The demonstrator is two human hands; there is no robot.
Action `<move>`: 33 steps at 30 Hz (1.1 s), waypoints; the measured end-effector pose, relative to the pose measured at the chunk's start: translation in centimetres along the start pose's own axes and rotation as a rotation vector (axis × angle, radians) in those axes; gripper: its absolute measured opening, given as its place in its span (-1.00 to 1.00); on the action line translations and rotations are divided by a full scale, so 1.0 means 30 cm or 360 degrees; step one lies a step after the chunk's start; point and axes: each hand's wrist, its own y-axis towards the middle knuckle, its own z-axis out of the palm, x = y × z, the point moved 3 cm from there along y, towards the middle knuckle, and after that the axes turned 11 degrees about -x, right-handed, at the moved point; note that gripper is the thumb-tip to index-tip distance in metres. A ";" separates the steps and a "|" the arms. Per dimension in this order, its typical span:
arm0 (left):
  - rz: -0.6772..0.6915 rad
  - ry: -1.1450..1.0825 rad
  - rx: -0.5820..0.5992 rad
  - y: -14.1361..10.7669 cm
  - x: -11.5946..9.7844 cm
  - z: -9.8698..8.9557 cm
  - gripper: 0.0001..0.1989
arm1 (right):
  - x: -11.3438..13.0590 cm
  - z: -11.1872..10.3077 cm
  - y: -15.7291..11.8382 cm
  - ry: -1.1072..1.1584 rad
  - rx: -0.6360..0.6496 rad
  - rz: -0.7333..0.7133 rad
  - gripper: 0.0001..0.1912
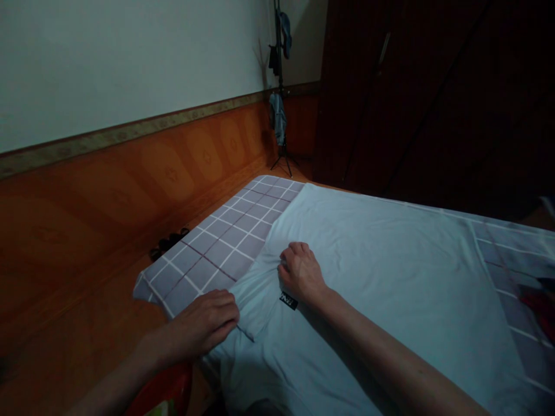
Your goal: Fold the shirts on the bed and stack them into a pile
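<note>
A pale blue T-shirt (390,254) lies spread over the bed, with a small black label (288,300) showing near its left side. My left hand (212,318) is closed on the shirt's edge at the near left, by what looks like a sleeve hem. Bunched cloth runs from there to my right hand (301,271), which rests on the shirt just above the label with its fingers curled into the fabric. Creases stretch between the two hands. The fingertips of both hands are partly hidden.
The bed has a grey checked sheet (234,242). A coat rack (280,75) with hanging items stands in the corner beside a dark wardrobe (416,92). Dark footwear (169,242) lies by the wall. Something red (165,387) sits below my left arm; a dark red item (540,303) lies far right.
</note>
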 end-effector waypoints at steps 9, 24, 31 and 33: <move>0.0178 -0.0041 -0.0290 0.074 0.024 -0.025 -0.75 | -0.045 -0.171 -0.159 -0.0036 0.0027 -0.0038 -0.59; 0.0640 0.0301 -0.0431 0.230 0.147 0.232 0.06 | -0.225 -0.510 -1.112 -0.0904 -0.1205 0.1411 -0.63; 0.0682 0.0288 -0.0425 0.241 0.154 0.245 0.00 | -0.240 -0.472 -1.104 -0.1182 -0.1401 0.1635 -0.65; 0.0674 0.0291 -0.0416 0.245 0.151 0.245 -0.01 | -0.241 -0.464 -1.118 -0.1285 -0.1318 0.1713 -0.61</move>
